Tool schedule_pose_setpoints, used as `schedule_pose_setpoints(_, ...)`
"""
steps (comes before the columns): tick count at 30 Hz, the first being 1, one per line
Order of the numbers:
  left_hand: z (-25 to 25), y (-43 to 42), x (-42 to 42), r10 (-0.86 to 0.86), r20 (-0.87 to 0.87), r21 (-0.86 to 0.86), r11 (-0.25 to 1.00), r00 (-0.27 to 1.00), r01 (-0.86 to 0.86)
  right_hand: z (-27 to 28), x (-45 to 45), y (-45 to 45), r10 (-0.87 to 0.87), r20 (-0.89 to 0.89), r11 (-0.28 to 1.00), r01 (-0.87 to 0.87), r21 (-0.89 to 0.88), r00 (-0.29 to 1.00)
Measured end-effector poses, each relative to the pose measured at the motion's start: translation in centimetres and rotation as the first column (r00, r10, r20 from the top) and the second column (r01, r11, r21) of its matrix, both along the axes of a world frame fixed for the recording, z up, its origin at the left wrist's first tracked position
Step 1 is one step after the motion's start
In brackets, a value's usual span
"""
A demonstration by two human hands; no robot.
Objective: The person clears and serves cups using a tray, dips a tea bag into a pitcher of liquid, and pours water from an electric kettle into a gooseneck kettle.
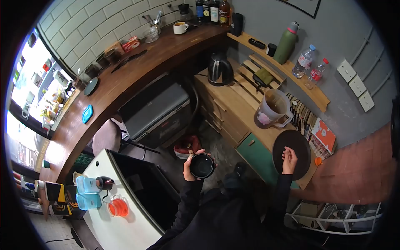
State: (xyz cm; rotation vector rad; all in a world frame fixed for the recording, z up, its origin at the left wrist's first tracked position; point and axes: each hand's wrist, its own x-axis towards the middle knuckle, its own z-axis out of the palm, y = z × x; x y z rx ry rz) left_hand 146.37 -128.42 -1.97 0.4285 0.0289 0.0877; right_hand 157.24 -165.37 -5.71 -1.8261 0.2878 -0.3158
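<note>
My left hand (pixel 188 168) is wrapped round a small black bowl (pixel 202 166), which is tilted so that I look into its dark, glossy inside. It is held above the floor in front of my body. My right hand (pixel 288 161) is over a round dark tray (pixel 280 143) on the wooden cabinet, its fingers loosely bent and slightly apart. I see nothing in that hand. Whether it touches the tray cannot be made out. Behind the tray stands a translucent plastic pitcher (pixel 263 116) with a pink flower mark.
A metal kettle (pixel 219 71) stands on the wooden cabinet (pixel 223 109). Bottles line the wall shelf (pixel 308 88). To the left, a white counter (pixel 114 225) carries a red glass server (pixel 118 207) and blue containers (pixel 88 201). A grey cooler (pixel 156 106) sits below the curved wooden bar (pixel 121 83).
</note>
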Motion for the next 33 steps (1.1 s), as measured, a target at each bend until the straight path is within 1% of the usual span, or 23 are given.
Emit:
schedule_pose_setpoints(2,-0.3,-2.0,2.7,0.026,-0.080,0.034,0.999,0.996,-0.024,0.3,2.8,-1.2,0.008,-0.004,0.999,-0.008,-0.031,1.000)
schedule_pose_setpoints(3,-0.7,-3.0,4.2,0.033,-0.082,0.029,0.999,0.996,-0.031,0.3,4.5,-1.7,0.029,-0.016,0.999,-0.030,-0.036,0.999)
schedule_pose_setpoints(5,-1.8,-4.8,7.4,0.038,-0.062,0.097,0.995,0.997,-0.032,-0.3,8.2,-3.1,0.075,-0.068,0.996,-0.078,-0.032,0.995)
schedule_pose_setpoints(7,-2.5,-7.0,10.2,0.073,-0.096,0.089,0.994,0.993,-0.064,-1.5,11.9,-3.8,0.061,-0.028,0.995,-0.063,-0.074,0.998)
schedule_pose_setpoints(8,-2.8,-8.0,11.6,0.085,-0.097,0.046,0.996,0.992,-0.081,-1.9,13.7,-3.9,0.074,-0.055,0.997,-0.076,-0.027,0.996)
schedule_pose_setpoints(9,-3.2,-8.9,12.9,0.097,-0.102,0.000,0.995,0.990,-0.098,-3.5,15.5,-4.5,0.118,-0.030,0.993,-0.118,0.017,0.993)
schedule_pose_setpoints(11,-3.8,-10.3,15.1,0.105,-0.089,-0.033,0.994,0.990,-0.109,-3.3,17.9,-4.3,0.235,0.012,0.971,-0.236,0.044,0.972)
schedule_pose_setpoints(12,-4.2,-10.8,16.2,0.125,-0.099,-0.038,0.991,0.987,-0.130,-5.1,19.0,-4.7,0.193,-0.004,0.981,-0.193,-0.005,0.981)
schedule_pose_setpoints(13,-4.4,-11.4,17.2,0.149,-0.106,-0.043,0.987,0.983,-0.154,-5.0,20.1,-4.1,0.153,-0.014,0.987,-0.154,-0.055,0.988)
schedule_pose_setpoints(14,-4.5,-11.9,18.0,0.169,-0.112,-0.047,0.983,0.979,-0.175,-4.7,20.4,-4.2,0.131,0.022,0.991,-0.132,0.006,0.991)
schedule_pose_setpoints(15,-4.9,-12.4,18.6,0.181,-0.129,-0.054,0.980,0.975,-0.190,-4.1,20.7,-4.4,0.145,0.005,0.989,-0.145,-0.001,0.989)
schedule_pose_setpoints(17,-5.6,-13.0,20.0,0.181,-0.152,-0.108,0.974,0.972,-0.199,-3.8,21.8,-5.1,0.310,-0.040,0.945,-0.303,0.124,0.950)
schedule_pose_setpoints(18,-5.7,-13.2,20.7,0.195,-0.163,-0.079,0.975,0.967,-0.210,-5.0,22.6,-5.3,0.259,-0.006,0.948,-0.253,0.195,0.966)
schedule_pose_setpoints(19,-5.8,-13.3,21.3,0.205,-0.201,-0.102,0.968,0.958,-0.229,-5.2,22.8,-5.3,0.274,-0.022,0.945,-0.265,0.193,0.961)
schedule_pose_setpoints(21,-5.9,-13.1,22.8,0.212,-0.191,-0.083,0.970,0.958,-0.231,-5.7,23.0,-4.2,0.111,-0.172,0.909,-0.030,0.416,0.979)
schedule_pose_setpoints(22,-6.1,-12.7,23.6,0.208,-0.193,-0.073,0.971,0.959,-0.225,-6.9,23.2,-4.3,0.107,-0.175,0.905,-0.024,0.424,0.979)
schedule_pose_setpoints(23,-6.5,-12.4,24.7,0.194,-0.165,-0.064,0.976,0.967,-0.207,-8.5,23.3,-4.6,0.058,-0.198,0.911,0.029,0.411,0.978)
schedule_pose_setpoints(25,-6.6,-12.4,26.5,0.162,-0.145,-0.061,0.983,0.976,-0.173,-8.9,23.2,-4.9,-0.010,-0.228,0.915,0.101,0.390,0.974)
schedule_pose_setpoints(27,-6.3,-12.0,28.7,0.132,-0.181,-0.118,0.981,0.975,-0.155,-8.8,22.4,-4.9,0.091,-0.188,0.925,-0.013,0.381,0.978)
schedule_pose_setpoints(28,-5.7,-12.1,29.8,0.133,-0.210,-0.151,0.974,0.969,-0.167,-10.0,22.3,-5.3,0.075,-0.197,0.924,0.006,0.382,0.977)
schedule_pose_setpoints(29,-5.6,-12.1,30.8,0.118,-0.220,-0.150,0.977,0.968,-0.153,-11.7,22.3,-5.8,0.065,-0.163,0.952,-0.011,0.307,0.985)
schedule_pose_setpoints(31,-5.5,-11.4,32.8,0.103,-0.229,-0.124,0.983,0.968,-0.134,-11.2,22.3,-5.6,0.046,-0.131,0.973,-0.015,0.230,0.990)
schedule_pose_setpoints(33,-7.5,-10.1,34.7,0.040,-0.208,-0.107,0.992,0.977,-0.064,-4.4,22.7,-4.4,0.241,-0.153,0.938,-0.189,0.292,0.959)
